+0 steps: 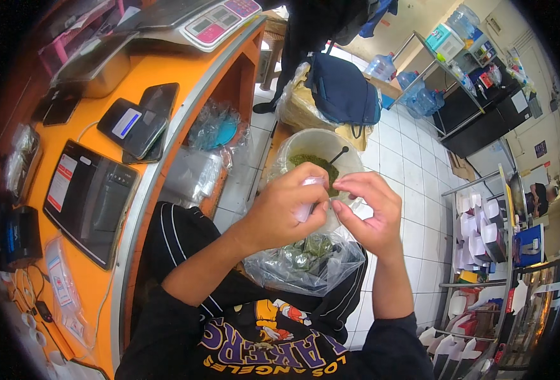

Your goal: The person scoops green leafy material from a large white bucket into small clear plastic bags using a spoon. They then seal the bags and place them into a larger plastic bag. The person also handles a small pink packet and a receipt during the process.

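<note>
My left hand [286,206] is closed around a bunched piece of clear, whitish plastic [303,211], which looks like small bags. Close beside it, my right hand [376,212] curves inward with thumb and fingertips apart and nothing visible between them. Below both hands, a large clear plastic bag [337,266] rests on my lap with small green-filled packets inside. Just beyond the hands stands a white tub [289,142] with a plastic liner, holding loose green crumbled material [305,159]. A dark, thin-handled utensil [338,154] sticks out of it; its lower end is hidden.
An orange counter [93,190] runs along my left, bearing a tablet [90,199], a card terminal [128,123] and a weighing scale [219,22]. Plastic bags [188,174] fill a shelf beneath. Past the tub sits a dark blue backpack [343,88]. Shelving [479,285] lines the right.
</note>
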Tool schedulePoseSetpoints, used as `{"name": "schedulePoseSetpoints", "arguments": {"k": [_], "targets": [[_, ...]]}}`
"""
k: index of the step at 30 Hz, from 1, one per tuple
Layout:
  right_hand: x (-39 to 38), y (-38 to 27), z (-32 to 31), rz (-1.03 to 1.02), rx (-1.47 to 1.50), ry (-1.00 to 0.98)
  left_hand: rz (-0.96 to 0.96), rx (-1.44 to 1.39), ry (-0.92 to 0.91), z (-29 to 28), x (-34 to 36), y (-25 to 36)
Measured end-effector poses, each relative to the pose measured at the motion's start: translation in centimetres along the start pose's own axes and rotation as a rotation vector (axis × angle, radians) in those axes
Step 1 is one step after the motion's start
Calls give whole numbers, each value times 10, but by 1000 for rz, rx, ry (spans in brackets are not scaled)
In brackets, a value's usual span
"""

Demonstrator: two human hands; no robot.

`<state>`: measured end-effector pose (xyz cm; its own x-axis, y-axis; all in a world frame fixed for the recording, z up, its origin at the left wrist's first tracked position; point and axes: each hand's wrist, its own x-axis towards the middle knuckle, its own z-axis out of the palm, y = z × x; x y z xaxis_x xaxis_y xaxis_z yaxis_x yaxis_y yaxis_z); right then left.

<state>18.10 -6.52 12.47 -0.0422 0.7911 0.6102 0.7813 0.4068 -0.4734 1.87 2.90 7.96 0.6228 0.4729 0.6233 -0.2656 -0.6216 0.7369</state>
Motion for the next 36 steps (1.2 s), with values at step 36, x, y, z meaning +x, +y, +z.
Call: {"name": "schedulePoseSetpoints", "arguments": {"k": [36], "targets": [[-11, 0, 6, 204, 264, -94, -21, -25, -113, -16, 0, 0]]}}
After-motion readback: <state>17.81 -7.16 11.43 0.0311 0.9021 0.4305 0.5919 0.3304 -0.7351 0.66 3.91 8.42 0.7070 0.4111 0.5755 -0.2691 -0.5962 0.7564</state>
